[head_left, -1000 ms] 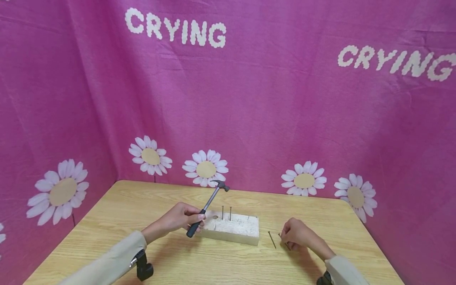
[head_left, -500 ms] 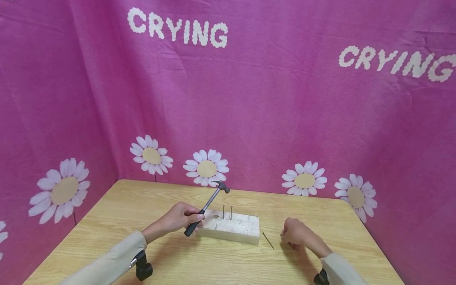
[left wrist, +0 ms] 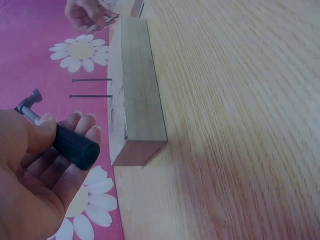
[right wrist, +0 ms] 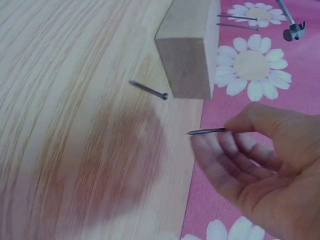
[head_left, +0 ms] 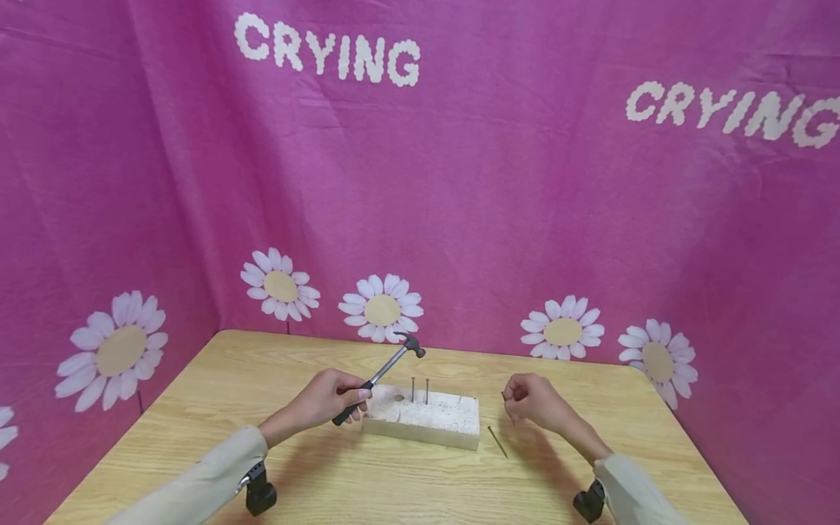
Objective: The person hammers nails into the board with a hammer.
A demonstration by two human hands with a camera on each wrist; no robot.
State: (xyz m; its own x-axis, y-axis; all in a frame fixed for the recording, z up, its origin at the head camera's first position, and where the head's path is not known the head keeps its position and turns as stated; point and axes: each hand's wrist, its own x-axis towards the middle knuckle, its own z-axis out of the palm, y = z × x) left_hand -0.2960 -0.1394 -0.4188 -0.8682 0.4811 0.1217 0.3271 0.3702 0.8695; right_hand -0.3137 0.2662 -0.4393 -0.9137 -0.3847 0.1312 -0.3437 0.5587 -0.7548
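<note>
Lower centre of head view: pale block (head_left: pixel 423 430) lying flat on wood-grain table (head_left: pixel 328 481). Two nails (head_left: pixel 427 392) stand upright in its top face, side by side, left of the face's middle; how deep they sit cannot be told. Dark round mark (head_left: pixel 398 398) left of them, hole or knot unclear.

Left hand (head_left: pixel 328 397), left of lower centre: grasping hammer (head_left: pixel 389 365) by its black grip, thumb over, fingers beneath. Hammer slants up to the right, claw head above the nails in the frame, apart from them.

Right hand (head_left: pixel 539 402), lower right: thumb and finger pinching one nail (right wrist: pixel 206 131), pointed end jutting leftward in the right wrist view, head end hidden in the grip. Hand raised above the table, shadow below.

Loose nail (head_left: pixel 497 442) on the table just beside the block's right end, head towards block, not touching.

Pale sleeves (head_left: pixel 203 474) at both lower corners. Pink cloth (head_left: pixel 459 219) behind, daisies along its lower part, "CRYING" printed twice above.
</note>
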